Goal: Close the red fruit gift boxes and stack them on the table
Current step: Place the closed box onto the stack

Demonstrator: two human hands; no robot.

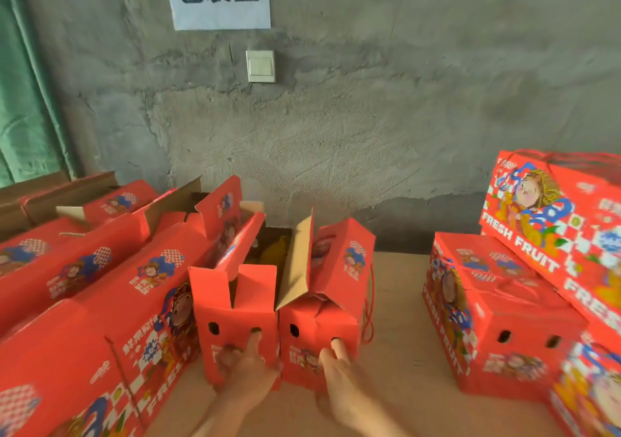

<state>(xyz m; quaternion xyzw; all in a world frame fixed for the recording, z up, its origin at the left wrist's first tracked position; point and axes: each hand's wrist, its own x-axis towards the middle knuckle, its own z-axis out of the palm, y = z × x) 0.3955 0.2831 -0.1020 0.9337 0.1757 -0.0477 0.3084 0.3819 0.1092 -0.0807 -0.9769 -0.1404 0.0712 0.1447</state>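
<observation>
Along the left edge of the pale plywood table [396, 302] lie long red printed cardboard gift boxes [100, 285], their top flaps up. At the near middle stand the left open box [235, 319] and the right open box [319, 329], touching. Something yellow shows between their raised flaps, too dim to name. The left hand [245, 366] sets a straight index finger at a vent hole, but its other fingers are too blurred to tell. The right hand [339, 369] rests straight fingers on its box. At the right edge, closed red boxes [497, 302] sit stacked.
</observation>
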